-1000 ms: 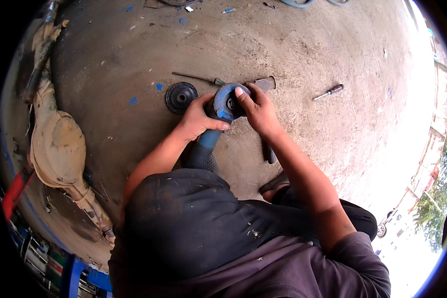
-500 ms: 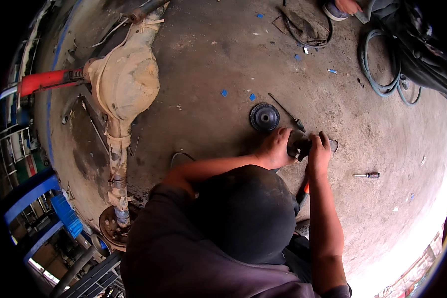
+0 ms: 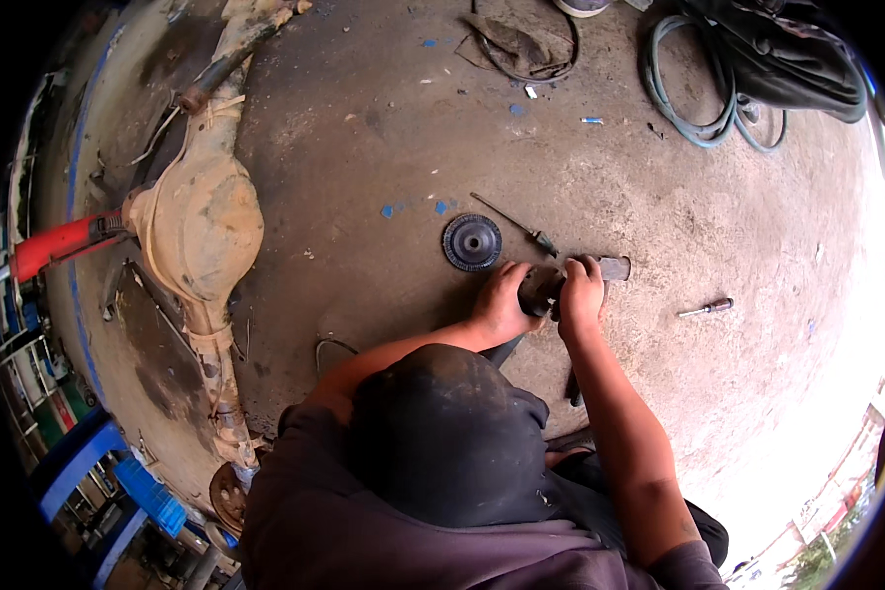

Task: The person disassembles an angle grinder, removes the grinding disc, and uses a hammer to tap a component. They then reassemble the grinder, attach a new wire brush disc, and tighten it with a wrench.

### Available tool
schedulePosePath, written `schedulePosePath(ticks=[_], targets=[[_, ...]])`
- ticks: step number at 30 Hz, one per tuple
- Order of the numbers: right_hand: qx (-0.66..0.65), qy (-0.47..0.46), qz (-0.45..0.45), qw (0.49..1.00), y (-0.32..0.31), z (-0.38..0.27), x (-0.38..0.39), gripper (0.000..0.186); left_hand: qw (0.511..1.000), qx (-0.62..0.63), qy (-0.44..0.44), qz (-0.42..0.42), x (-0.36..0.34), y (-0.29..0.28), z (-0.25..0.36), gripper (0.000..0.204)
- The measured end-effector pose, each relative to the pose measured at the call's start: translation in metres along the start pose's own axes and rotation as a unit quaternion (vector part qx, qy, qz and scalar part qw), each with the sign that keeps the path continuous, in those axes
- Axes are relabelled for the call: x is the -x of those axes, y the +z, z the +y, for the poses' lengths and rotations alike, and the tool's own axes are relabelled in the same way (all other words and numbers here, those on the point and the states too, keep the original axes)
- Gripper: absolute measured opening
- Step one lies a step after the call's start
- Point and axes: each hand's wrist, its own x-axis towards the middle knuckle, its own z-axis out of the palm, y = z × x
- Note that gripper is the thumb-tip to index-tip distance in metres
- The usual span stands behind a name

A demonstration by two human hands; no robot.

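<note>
Both my hands are closed round a dark, stubby cylindrical metal part low over the floor. My left hand grips its left end, fingers curled over the top. On its right side is my right hand, with a grey tube-like end showing past the fingers. I cannot tell whether that end and the dark part are one piece. Just beyond my left hand lies a black round disc with a ridged rim and raised hub. A long thin screwdriver rests beside the disc, its dark handle toward my hands.
To the left stands a tan, dirty axle housing with a red-handled tool against it. A small screwdriver lies off to the right. Coiled hose and a black bag sit at the far right. Blue racks line the lower left.
The whole view has shifted, so floor things sit further left and a little differently tilted. My hands keep hold of the metal part, and more of the grey tube-like end shows.
</note>
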Motion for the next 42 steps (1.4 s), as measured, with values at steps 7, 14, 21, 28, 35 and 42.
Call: schedulePosePath(ticks=[7,14,21,28,35,42], targets=[[0.151,-0.211,-0.047,0.965,-0.005,-0.030,0.022,0.035,1.000,0.002,0.004,-0.006,-0.001,-0.005,-0.004,0.086],[0.186,-0.189,-0.027,0.964,0.002,-0.029,0.025,0.035,0.999,0.022,-0.016,-0.018,0.001,-0.003,-0.008,0.087],[0.186,-0.146,-0.028,0.971,0.001,-0.036,0.029,0.035,0.998,0.030,-0.034,-0.033,0.002,-0.003,-0.014,0.088],[0.154,-0.148,-0.114,0.970,-0.015,-0.043,0.028,0.078,0.983,0.157,-0.083,-0.056,0.000,-0.010,-0.013,0.082],[0.138,-0.134,-0.165,0.967,-0.062,0.001,0.057,0.075,0.969,0.213,-0.094,-0.086,-0.002,-0.022,-0.010,0.073],[0.175,-0.159,-0.183,0.954,-0.073,0.035,0.088,0.063,0.934,0.311,-0.134,-0.117,-0.002,-0.030,-0.010,0.074]])
